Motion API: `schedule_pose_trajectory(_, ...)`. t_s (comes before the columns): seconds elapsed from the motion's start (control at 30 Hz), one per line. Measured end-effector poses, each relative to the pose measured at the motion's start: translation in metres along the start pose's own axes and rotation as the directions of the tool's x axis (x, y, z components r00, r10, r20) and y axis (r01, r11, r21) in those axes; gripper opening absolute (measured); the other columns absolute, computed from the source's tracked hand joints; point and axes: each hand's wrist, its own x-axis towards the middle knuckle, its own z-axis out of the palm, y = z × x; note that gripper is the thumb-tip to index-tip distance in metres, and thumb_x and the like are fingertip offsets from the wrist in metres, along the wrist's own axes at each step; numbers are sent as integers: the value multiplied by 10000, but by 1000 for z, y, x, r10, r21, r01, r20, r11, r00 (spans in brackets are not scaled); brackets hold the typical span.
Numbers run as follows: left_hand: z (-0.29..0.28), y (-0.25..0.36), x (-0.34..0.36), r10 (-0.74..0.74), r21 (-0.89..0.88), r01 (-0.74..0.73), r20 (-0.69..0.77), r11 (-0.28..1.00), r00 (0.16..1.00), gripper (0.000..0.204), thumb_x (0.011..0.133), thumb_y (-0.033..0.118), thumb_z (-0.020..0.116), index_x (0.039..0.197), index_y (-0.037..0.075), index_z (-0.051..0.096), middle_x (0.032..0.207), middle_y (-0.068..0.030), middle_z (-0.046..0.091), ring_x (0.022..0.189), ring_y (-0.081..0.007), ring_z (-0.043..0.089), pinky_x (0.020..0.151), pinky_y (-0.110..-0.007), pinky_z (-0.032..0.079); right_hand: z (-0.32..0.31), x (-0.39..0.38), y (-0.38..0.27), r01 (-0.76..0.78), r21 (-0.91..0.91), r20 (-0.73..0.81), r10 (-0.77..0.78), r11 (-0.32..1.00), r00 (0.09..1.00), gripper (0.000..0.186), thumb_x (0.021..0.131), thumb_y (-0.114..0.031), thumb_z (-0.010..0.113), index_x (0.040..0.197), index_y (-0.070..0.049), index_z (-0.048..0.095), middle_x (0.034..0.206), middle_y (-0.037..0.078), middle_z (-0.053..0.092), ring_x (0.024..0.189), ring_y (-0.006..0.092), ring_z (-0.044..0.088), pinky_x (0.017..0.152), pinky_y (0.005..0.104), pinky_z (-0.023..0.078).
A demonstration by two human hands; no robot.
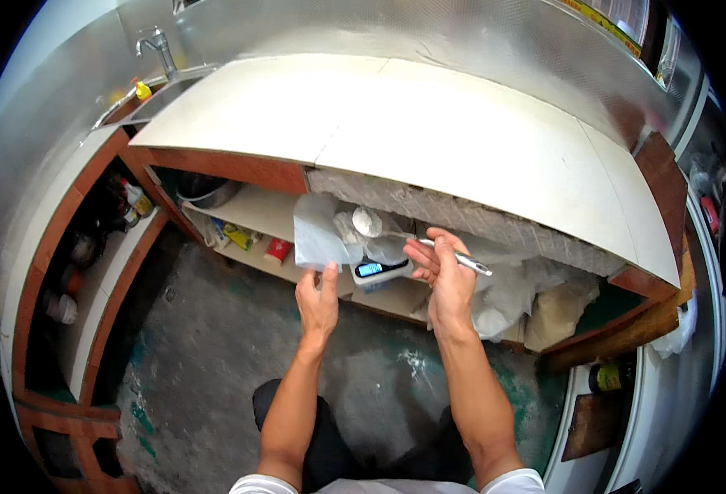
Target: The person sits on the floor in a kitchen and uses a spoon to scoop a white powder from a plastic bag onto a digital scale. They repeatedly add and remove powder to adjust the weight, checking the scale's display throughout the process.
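Plastic bag (315, 234) at the left hand (318, 303); metal spoon (474, 264) gripped in the right hand (449, 284).
The bag's lower edge is met by the left fingertips; whether that grip is closed cannot be told. The bag is judged light, limp and slippery, best taken by its edge; it looks pale and translucent. White powder (366, 220) is heaped in the spoon's bowl, in front of the shelf opening, near a digital scale (370, 277) with a lit blue display. The spoon is judged light and stiff, best held level by its handle, since loose powder could spill. Its handle is long and silvery, held between thumb and fingers.
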Motion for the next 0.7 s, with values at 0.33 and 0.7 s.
schedule_pose_trajectory(0.33, 3, -2, -3, -28, -28, 30, 46, 999, 999, 615, 1007, 493, 621, 1222, -81, 674, 1066, -174, 726, 988, -226, 654, 923, -383, 498, -105, -87, -57, 44, -62, -59, -48, 997, 997, 274, 1102, -223, 517, 1244, 4, 570, 1171, 264, 730, 1055, 299, 755, 699, 288, 553)
schedule_pose_trajectory(0.7, 15, -5, -15, -78, -25, 82, 131, 996, 988, 663, 1005, 452, 641, 1343, -116, 587, 1234, -251, 689, 1168, -301, 660, 1048, -407, 472, -241, -99, -11, -20, -301, -379, -100, 953, 920, 285, 1100, -222, 531, 1258, 8, 589, 1156, 222, 736, 1030, 251, 753, 713, 284, 549)
